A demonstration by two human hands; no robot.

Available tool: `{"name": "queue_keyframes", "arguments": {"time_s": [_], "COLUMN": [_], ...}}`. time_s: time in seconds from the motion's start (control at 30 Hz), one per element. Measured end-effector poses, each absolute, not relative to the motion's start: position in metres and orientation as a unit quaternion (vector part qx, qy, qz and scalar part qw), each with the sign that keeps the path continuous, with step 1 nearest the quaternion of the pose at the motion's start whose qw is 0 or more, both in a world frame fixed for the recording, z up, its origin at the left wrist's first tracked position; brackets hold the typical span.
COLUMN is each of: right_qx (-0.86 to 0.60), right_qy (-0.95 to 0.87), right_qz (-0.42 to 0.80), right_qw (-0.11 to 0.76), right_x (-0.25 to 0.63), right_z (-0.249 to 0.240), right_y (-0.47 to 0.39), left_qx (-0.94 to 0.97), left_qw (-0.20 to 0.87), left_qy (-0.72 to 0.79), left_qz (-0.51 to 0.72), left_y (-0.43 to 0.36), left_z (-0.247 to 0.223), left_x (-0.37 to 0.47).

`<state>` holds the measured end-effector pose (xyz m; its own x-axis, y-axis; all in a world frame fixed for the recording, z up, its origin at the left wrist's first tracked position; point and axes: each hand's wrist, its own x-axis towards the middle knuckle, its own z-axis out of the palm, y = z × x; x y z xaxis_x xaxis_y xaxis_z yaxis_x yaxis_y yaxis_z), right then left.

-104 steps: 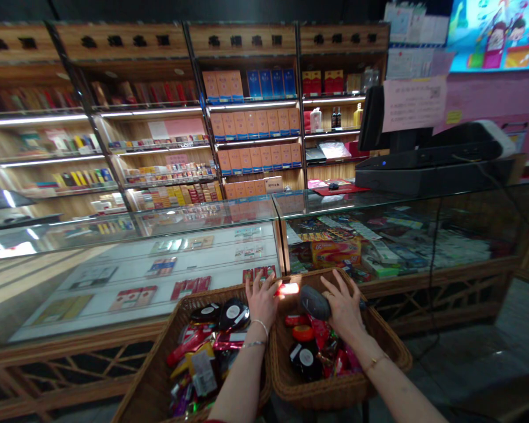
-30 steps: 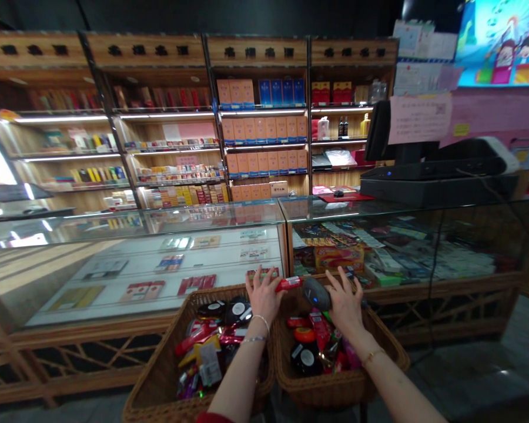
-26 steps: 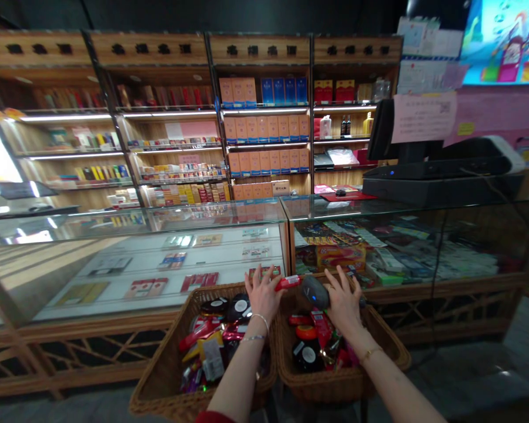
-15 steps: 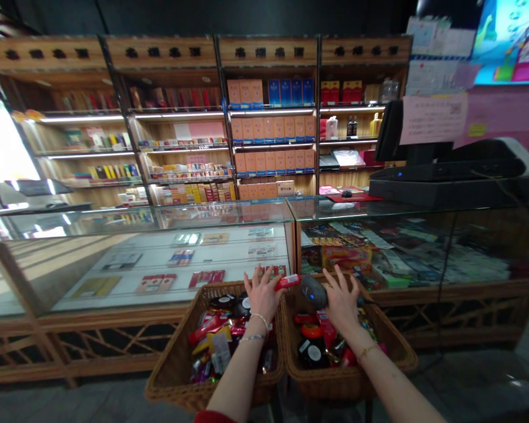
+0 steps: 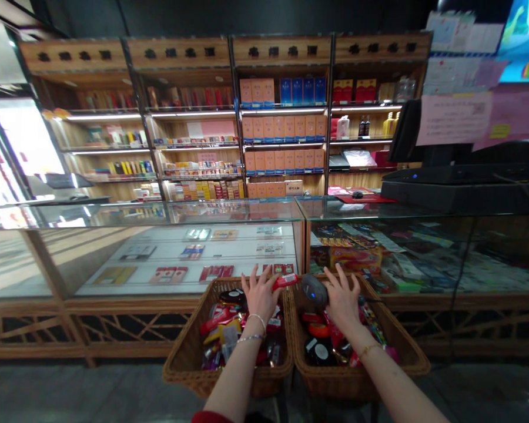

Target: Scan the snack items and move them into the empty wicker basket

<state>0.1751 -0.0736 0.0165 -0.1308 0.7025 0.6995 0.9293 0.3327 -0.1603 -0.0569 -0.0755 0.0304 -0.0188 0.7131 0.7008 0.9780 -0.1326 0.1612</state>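
Observation:
Over the left wicker basket (image 5: 180,358), my left hand (image 5: 262,299) pinches a small red packet (image 5: 285,281) with a white barcode label. That label faces a dark grey handheld barcode scanner (image 5: 314,291) with a small blue light. My right hand (image 5: 342,302) grips the scanner above the right wicker basket (image 5: 417,358), some fingers raised. A small gap lies between packet and scanner. Red, yellow and purple wrapped packets (image 5: 229,335) fill the bottom of the left basket. In the other lie a round black container (image 5: 321,351), an orange item (image 5: 318,330) and red packets.
Behind the baskets runs a glass display counter (image 5: 189,214) with flat packs inside. A monitor (image 5: 405,132) stands on its right part, with a black cable (image 5: 461,282) hanging down the front. Lit shelves (image 5: 282,111) with boxes and bottles line the back wall.
The view has shifted, so the baskets and shelves appear farther right. My left hand has brought the red packet slightly left relative to the scanner. Both hands keep their hold.

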Motion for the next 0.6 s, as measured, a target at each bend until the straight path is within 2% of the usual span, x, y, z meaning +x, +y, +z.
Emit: {"name": "queue_keyframes", "arguments": {"time_s": [0.6], "right_qx": [-0.540], "right_qy": [-0.750], "right_qz": [-0.146], "right_qw": [0.353], "right_x": [0.150], "right_z": [0.017], "right_y": [-0.074], "left_qx": [-0.594], "left_qw": [0.217], "left_qy": [-0.694], "left_qz": [-0.344], "left_y": [-0.092], "left_z": [0.021], "left_x": [-0.110]}}
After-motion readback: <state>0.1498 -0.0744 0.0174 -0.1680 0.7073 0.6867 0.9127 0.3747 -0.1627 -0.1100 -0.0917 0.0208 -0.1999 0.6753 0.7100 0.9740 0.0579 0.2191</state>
